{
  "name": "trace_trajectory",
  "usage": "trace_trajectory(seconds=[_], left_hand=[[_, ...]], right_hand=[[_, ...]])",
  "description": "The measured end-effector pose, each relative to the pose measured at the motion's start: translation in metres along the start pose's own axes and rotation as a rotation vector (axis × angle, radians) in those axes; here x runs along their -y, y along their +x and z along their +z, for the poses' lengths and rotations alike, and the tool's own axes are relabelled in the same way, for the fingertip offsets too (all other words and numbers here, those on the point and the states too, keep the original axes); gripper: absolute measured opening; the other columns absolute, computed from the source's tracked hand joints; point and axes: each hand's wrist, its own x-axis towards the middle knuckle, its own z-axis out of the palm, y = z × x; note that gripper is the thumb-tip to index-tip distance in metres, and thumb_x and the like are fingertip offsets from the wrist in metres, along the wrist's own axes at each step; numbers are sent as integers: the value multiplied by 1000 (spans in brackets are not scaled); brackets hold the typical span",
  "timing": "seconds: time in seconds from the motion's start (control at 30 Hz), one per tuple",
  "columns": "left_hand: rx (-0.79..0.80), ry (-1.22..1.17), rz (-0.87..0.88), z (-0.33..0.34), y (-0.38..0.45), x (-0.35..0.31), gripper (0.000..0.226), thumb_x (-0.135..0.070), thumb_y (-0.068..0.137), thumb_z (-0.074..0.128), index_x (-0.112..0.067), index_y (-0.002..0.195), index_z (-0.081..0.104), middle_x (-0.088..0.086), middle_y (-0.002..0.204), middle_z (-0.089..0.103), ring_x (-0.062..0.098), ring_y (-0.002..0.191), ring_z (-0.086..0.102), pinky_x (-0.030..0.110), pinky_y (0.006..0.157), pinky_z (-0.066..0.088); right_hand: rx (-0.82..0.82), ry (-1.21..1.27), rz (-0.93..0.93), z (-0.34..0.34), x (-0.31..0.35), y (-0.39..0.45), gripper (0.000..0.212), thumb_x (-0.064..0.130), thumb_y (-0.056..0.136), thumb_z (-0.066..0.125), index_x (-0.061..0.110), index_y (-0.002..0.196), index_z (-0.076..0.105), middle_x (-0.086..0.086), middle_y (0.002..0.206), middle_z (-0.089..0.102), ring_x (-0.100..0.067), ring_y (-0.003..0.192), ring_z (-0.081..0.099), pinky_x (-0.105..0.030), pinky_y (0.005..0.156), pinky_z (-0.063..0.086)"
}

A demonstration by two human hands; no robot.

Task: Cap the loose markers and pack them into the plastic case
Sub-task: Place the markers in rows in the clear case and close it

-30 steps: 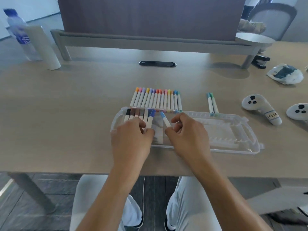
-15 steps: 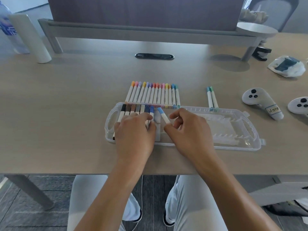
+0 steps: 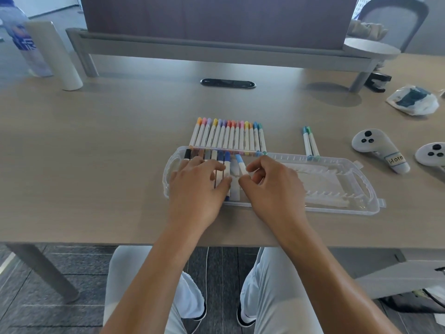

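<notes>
The left hand (image 3: 197, 189) lies flat on the markers already sitting in the left end of the clear plastic case (image 3: 361, 186). Its fingers are spread a little and press down on that packed row (image 3: 212, 155), which has black, brown, grey and dark blue caps. The right hand (image 3: 272, 189) is just beside it. Its thumb and first finger pinch a light blue marker (image 3: 240, 162). That marker is tilted, with its blue cap pointing up and to the left, and it sits over the case next to the last dark blue one. The other fingers of the right hand are curled in. The two hands are close but do not touch.

Just behind the case, a long row of capped markers (image 3: 228, 138) lies on the wooden table (image 3: 96, 153), with orange, pink, purple, yellow, red and blue caps. Two teal markers (image 3: 310, 143) lie apart to the right, touching the back edge of the case. The right part of the case shows bare white ribs.

Two white game controllers (image 3: 378, 150) lie at the far right. A crumpled plastic bag (image 3: 411, 102) is behind them. A white tube (image 3: 57, 56) and a water bottle (image 3: 24, 42) stand at the far left.
</notes>
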Motion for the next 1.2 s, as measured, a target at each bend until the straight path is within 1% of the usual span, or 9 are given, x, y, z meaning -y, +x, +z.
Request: trace_trajectory(seconds=[0.13,0.23,0.3,0.63,0.73,0.83,0.9,0.97,1.2], left_hand=[[-88,-29,6,-10,-10,13,28,-38,92,70,-25,117,72,-5,115,66,20,115,55,43,97,45],[-42,-1,-4,-12,-13,22,33,-40,93,67,-26,122,69,-6,127,63,19,124,51,43,101,40],[-1,19,0,-11,-14,25,34,-39,93,66,-25,124,68,-5,132,60,19,130,49,43,105,36],[14,25,26,-9,-17,30,35,-39,93,64,-23,124,70,-7,133,57,19,131,47,45,111,35],[26,23,33,-10,-17,32,36,-39,94,63,-23,126,69,-7,134,56,19,132,46,45,112,33],[30,19,32,-10,-17,32,36,-38,94,63,-23,126,69,-5,136,56,20,133,46,47,113,34],[32,19,32,-11,-18,31,36,-38,94,63,-23,126,69,-5,136,56,20,133,46,48,113,35],[35,23,29,-11,-18,30,36,-38,94,63,-22,126,69,-5,136,56,20,133,46,46,113,34],[59,35,-28,-14,-12,17,39,-43,97,58,-23,129,66,-2,135,57,21,132,46,45,110,35]], right_hand=[[-28,6,-5,9,8,0,20,40,92,69,28,108,70,13,86,69,-4,75,62,-28,71,53],[-59,13,-13,16,15,0,17,36,92,67,27,106,69,13,82,68,-6,74,61,-42,89,56],[-77,15,-21,18,19,-2,17,36,93,66,28,108,69,14,81,67,-6,74,61,-45,92,55],[-103,0,-92,27,15,-5,16,42,97,63,31,107,70,17,82,66,-5,78,64,-46,88,57],[-98,-2,-139,27,8,-4,16,38,99,63,30,108,73,16,85,68,-7,82,64,-46,89,56],[-84,-29,-160,26,2,0,16,40,99,64,32,109,73,17,89,67,-6,86,61,-41,94,50],[-76,-70,-161,27,-1,1,17,44,100,63,35,110,73,18,91,66,-5,89,59,-34,92,40],[-72,-105,-172,26,-3,0,19,46,101,61,36,112,72,17,95,65,-6,92,57,-32,91,34],[35,-135,-189,18,-3,3,25,42,104,58,35,122,73,15,104,62,-7,100,55,-34,99,35]])
